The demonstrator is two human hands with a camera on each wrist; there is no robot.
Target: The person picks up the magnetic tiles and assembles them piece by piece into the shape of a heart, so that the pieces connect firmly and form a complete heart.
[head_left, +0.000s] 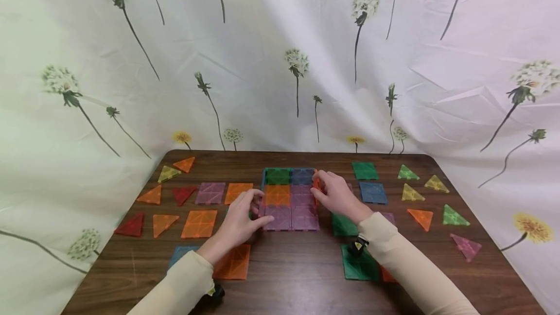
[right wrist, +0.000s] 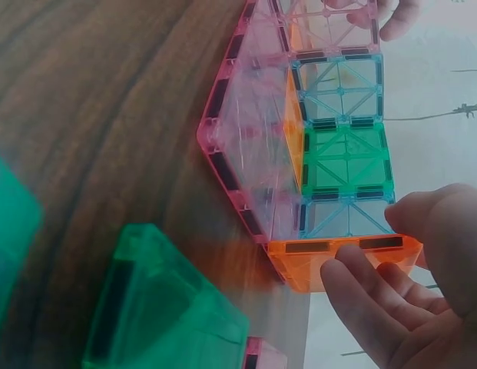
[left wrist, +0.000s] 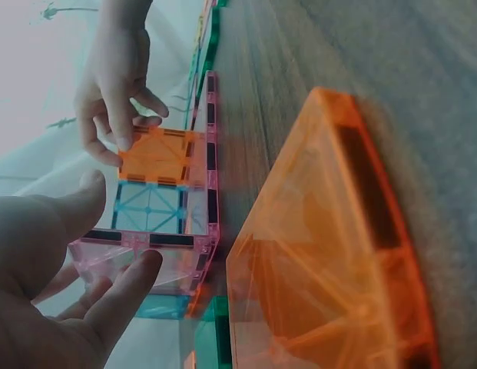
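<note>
Tabletop (head_left: 297,271) box (head_left: 305,220) looks light; I'd pinch rims (left wrist: 173,241): right hand (head_left: 339,193) grips orange wall (right wrist: 303,267) at 3, left hand (head_left: 238,218) spread, empty, 9 o'clock.

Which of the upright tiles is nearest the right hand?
The upright orange tile, right at the right hand. It is the only orange one standing; the others are blue tiles, a green tile and a pink-purple tile.

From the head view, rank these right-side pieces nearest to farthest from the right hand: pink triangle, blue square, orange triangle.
1. Blue square: just right of the right hand
2. Orange triangle: farther right
3. Pink triangle: farthest right
</note>
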